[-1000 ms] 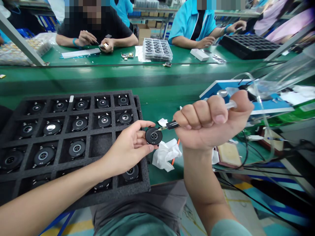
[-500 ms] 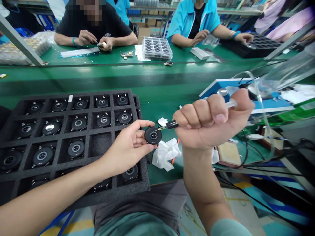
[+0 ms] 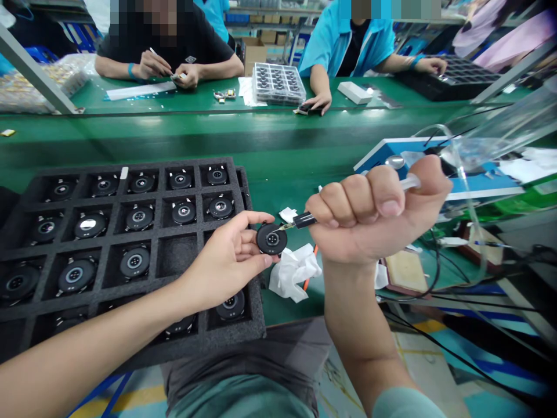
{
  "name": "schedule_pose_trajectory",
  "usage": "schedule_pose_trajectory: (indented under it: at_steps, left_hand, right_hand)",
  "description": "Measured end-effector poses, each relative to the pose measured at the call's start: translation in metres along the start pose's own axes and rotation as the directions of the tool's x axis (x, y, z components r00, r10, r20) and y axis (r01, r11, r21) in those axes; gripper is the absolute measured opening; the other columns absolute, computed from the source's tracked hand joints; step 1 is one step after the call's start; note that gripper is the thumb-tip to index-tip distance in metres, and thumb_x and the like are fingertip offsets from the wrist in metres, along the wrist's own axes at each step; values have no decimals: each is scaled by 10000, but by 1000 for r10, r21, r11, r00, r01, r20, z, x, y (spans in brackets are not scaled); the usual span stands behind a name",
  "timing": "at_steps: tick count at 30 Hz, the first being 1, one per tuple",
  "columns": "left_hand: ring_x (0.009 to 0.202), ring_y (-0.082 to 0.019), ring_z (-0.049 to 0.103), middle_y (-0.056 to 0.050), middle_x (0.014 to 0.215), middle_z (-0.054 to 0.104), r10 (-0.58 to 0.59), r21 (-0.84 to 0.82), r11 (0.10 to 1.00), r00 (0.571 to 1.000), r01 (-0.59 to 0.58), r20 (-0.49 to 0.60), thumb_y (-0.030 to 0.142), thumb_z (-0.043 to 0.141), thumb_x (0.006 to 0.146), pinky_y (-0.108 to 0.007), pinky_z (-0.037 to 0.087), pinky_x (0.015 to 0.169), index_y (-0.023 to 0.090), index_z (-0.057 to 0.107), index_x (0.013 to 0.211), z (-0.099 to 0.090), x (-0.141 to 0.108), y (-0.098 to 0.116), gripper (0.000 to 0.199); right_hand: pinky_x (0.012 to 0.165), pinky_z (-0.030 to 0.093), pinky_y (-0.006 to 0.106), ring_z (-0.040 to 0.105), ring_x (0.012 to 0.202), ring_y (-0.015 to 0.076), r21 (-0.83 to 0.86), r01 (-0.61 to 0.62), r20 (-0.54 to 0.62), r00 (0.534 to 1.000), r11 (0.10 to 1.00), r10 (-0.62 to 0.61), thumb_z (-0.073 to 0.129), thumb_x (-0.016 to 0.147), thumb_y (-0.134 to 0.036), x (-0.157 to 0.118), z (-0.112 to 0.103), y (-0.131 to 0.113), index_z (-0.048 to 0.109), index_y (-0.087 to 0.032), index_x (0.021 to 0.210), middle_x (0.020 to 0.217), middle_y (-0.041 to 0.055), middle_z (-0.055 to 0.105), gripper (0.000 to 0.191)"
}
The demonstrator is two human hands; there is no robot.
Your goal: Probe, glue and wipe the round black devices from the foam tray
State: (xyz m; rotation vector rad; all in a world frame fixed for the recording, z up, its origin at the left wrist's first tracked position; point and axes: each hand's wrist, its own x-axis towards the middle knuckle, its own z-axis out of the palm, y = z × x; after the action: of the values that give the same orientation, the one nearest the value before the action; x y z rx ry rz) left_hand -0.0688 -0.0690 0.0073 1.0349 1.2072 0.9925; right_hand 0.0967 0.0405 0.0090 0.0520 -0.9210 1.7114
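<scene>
Between the fingers and thumb of my left hand (image 3: 237, 255) is a round black smartwatch body (image 3: 272, 238), its ringed sensor side facing up. My right hand (image 3: 369, 215) is wrapped in a fist around a dispensing syringe (image 3: 304, 220), thumb at the plunger end. The syringe's thin needle tip reaches the upper right part of the watch body's back; whether it touches cannot be made out. Under my left forearm lies a black foam tray (image 3: 256, 302) with similar watch bodies in its compartments. One compartment beside my left wrist holds no watch body.
Crumpled white tissue (image 3: 296, 273) lies below the syringe. At right are a blue-and-white device (image 3: 383, 154), a yellowish sponge pad (image 3: 407, 271), cables and clear tubing. Across the green bench (image 3: 174, 133), two co-workers handle parts near a clear plastic case (image 3: 278, 84).
My hands, the watch body and the syringe look almost still. Across the bench, the blue-sleeved co-worker's hand has come down onto a small dark part beside the clear case.
</scene>
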Motion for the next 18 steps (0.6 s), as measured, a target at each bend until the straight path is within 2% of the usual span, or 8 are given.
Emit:
schedule_pose_trajectory:
  at_steps: [3, 7, 10, 14, 18]
  left_hand:
    - [884, -184, 748, -50, 1005, 744, 1, -2, 1000, 1000, -1, -4, 141, 762, 807, -353, 570, 875, 193, 542, 1266, 0, 0, -1, 511]
    - [884, -191, 751, -54, 1013, 748, 3, -8, 1000, 1000, -3, -7, 143, 770, 801, -359, 572, 873, 195, 549, 1268, -1, 1, -3, 520]
    - [884, -190, 752, -56, 1016, 752, 1, -8, 1000, 1000, -1, -9, 145, 774, 798, -357, 573, 873, 193, 549, 1272, -1, 0, -3, 526]
    - [877, -181, 755, -47, 989, 755, -6, -18, 1000, 1000, 6, -12, 127, 771, 797, -341, 576, 868, 188, 550, 1257, -1, 0, -1, 514]
    - [872, -175, 766, -41, 964, 764, -19, -70, 997, 1000, 19, -9, 108, 778, 794, -332, 584, 878, 184, 552, 1238, -3, 1, -1, 504]
  right_hand:
    - [350, 192, 261, 91, 332, 73, -21, 6, -4, 1000, 1000, -6, 626, 839, -644, 0, 0, -3, 331, -228, 414, 345, -87, 118, 664]
    - [390, 236, 282, 143, 352, 86, -30, -29, 16, 999, 999, 30, 625, 840, -662, -1, -6, -4, 378, -236, 423, 355, -73, 168, 646]
    - [401, 238, 298, 167, 357, 97, 29, -13, 84, 996, 999, 11, 581, 847, -704, -1, -16, -4, 403, -245, 441, 359, -65, 198, 638]
    - [394, 222, 304, 157, 352, 96, 77, -17, 159, 987, 997, 5, 597, 850, -675, 1, -26, -2, 418, -253, 459, 347, -73, 208, 603]
    - [373, 205, 299, 148, 338, 92, 38, -34, 146, 989, 999, 28, 624, 840, -661, 3, -22, -1, 392, -254, 444, 339, -80, 180, 613]
